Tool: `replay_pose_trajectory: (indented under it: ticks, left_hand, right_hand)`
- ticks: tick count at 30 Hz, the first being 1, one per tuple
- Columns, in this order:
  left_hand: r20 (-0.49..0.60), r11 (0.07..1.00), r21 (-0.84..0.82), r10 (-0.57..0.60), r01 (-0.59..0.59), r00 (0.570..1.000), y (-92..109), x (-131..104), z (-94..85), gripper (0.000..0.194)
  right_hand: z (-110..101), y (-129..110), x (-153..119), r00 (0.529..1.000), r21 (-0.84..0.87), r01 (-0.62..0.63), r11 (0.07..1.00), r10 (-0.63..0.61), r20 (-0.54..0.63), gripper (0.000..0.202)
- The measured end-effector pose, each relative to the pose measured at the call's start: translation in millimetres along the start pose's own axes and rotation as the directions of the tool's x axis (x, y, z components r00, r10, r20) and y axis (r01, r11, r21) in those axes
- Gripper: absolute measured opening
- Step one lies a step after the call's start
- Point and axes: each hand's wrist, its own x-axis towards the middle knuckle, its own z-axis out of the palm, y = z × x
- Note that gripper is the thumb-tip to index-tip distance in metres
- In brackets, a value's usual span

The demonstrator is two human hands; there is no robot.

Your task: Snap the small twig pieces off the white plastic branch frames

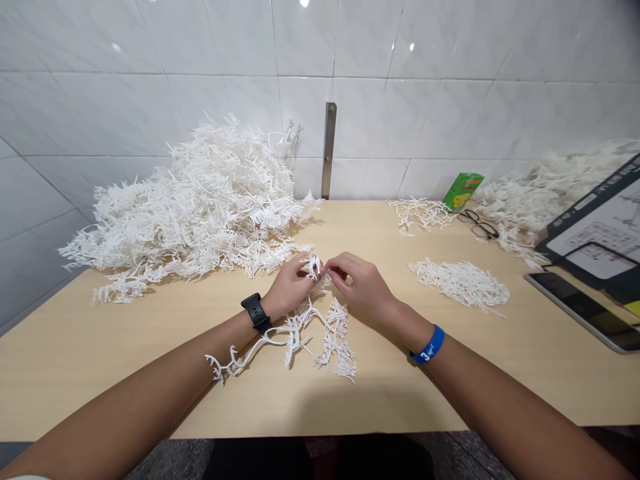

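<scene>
My left hand (290, 288) is closed on a white branched plastic strand (295, 332), with some of its prongs sticking up between thumb and fingers. The rest of that strand hangs below the hands and trails left past the wrist onto the table. Close beside it, my right hand (364, 288) pinches thumb and fingertips together at the strand's end; what exactly lies between the tips is too small to make out. A clump of white prongs (340, 340) lies just below my right hand.
A large heap of white branched strands (215, 200) fills the back left. On the right lie a flat pile of loose white pieces (460, 283), scattered pieces (423, 213), a green packet (463, 192), eyeglasses (480, 225), another heap (545, 190), a phone (585, 312) and a dark printed box (600, 230).
</scene>
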Motion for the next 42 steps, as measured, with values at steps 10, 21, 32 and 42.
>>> replay_pose_trajectory:
  ticks: [10,21,32,42]
  left_hand:
    - [-0.042,1.0,0.006,0.027,-0.027,0.999,0,-1,1.8,0.002]
    - [-0.025,0.926,0.276,0.275,-0.258,0.961,0,-4,-0.8,0.014]
    - [-0.046,0.914,0.297,0.303,-0.277,0.952,2,-5,-0.2,0.014]
    - [0.08,0.974,-0.209,-0.074,0.089,0.994,-5,2,2.4,0.02]
  right_hand:
    - [1,-4,1,0.986,0.144,-0.163,0.976,0.168,-0.019,0.009]
    - [2,-2,5,0.772,0.639,-0.62,0.454,0.499,0.394,0.035]
    - [3,0,4,0.747,0.711,-0.619,0.333,0.53,0.402,0.027]
    - [5,2,0,0.995,0.266,-0.092,0.959,0.095,0.002,0.017]
